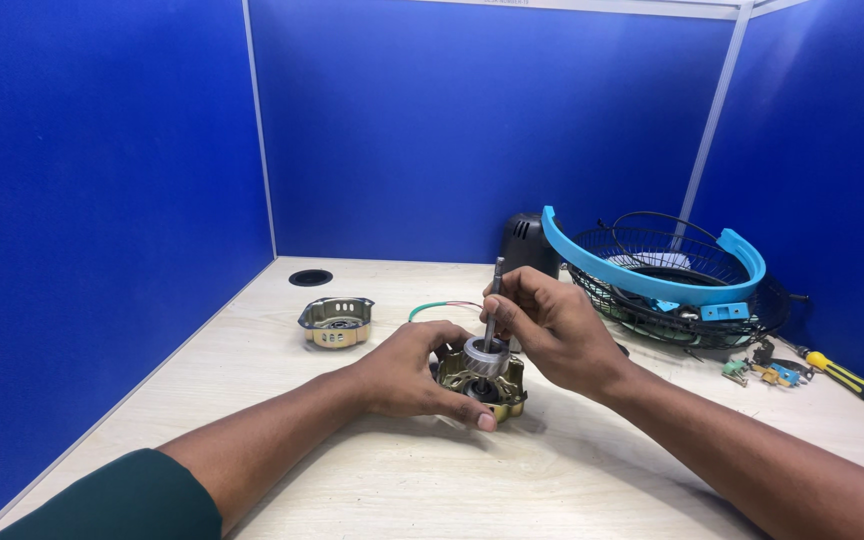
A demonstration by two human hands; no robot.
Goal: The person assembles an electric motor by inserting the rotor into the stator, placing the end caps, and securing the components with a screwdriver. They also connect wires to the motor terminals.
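Left hand (414,372) steadies motor housing (482,382); right hand (552,325) apparently pinches rotor shaft (493,300).

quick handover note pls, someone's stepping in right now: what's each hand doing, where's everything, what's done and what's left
Left hand: steadies the gold motor housing on the desk.
Right hand: pinches the steel shaft, upright, with the grey rotor partly in the housing.
Nearby: matching metal end cover lies apart at left; fan guard with blue ring at right; yellow-handled screwdriver and small loose parts at far right.
Done: motor is open, cover off.
Left: rotor is not fully seated or free; cover and fan are still separate.
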